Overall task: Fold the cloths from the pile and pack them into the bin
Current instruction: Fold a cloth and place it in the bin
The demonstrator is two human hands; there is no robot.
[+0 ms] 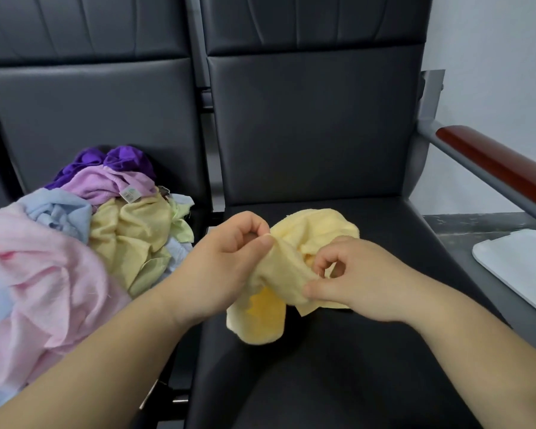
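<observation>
Pinches an edge of the yellow cloth [317,227] between thumb and bent forefinger with the left grip [226,267], a bare hand, the other fingers curled into the palm. Pinches another part of the same cloth with the right grip [358,281], thumb pressed to the fabric from below and fingers curved over it. Both grips clamped on the cloth, then, close together but not touching each other.

Holds the cloth bunched and twisted between the two grips over the black seat [353,376] of the right-hand chair, with a loose fold hanging below the left grip and the far end crumpled on the seat behind the right grip. Not yet folded.

To the left, on the neighbouring seat [90,119], the pile [112,243] of unfolded cloths: a pink cloth [44,289] nearest, a light blue cloth [59,212] behind it, a pale yellow-green cloth [130,236] in the middle, a lilac cloth [106,184] with a small label, and a deep purple cloth [121,157] at the back.

At the right edge, a red-brown armrest [502,165] on a grey frame, and below it a white flat thing [520,267] with a rounded corner; cannot tell whether it belongs to the bin.
</observation>
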